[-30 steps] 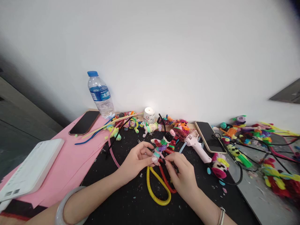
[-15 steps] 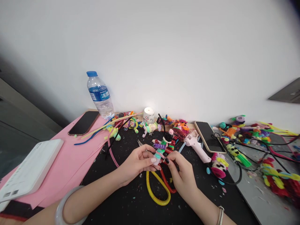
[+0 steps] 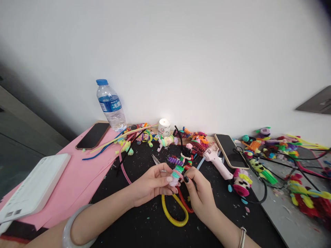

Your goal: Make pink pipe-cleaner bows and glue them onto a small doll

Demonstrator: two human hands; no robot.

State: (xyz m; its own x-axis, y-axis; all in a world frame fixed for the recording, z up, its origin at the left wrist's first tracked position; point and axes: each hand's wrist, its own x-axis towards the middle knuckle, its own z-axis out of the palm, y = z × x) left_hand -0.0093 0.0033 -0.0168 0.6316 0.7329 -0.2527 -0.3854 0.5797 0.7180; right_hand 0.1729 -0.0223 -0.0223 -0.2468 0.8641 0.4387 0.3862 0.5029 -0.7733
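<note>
My left hand (image 3: 151, 184) and my right hand (image 3: 200, 193) meet over the black mat (image 3: 144, 220), both pinching a small pipe-cleaner figure (image 3: 179, 165) with purple, green and pink coils and a black top. The left fingers close on its lower pink end. My right thumb and fingers press against its side. Under the hands lie a yellow loop (image 3: 172, 213) and a red loop (image 3: 184, 203) of pipe cleaner. Scissor tips (image 3: 155, 159) show just beyond my left hand.
A pink glue gun (image 3: 216, 162) and a phone (image 3: 230, 150) lie to the right, with cables and several colourful figures beyond. A lit candle (image 3: 164, 126), a water bottle (image 3: 110, 106), another phone (image 3: 92, 135), pink paper (image 3: 72, 179) and a white device (image 3: 31, 187) stand left.
Both hands have drawn slightly toward me with the figure, turning it more upright. The scissor tips behind my left hand have come into view.
</note>
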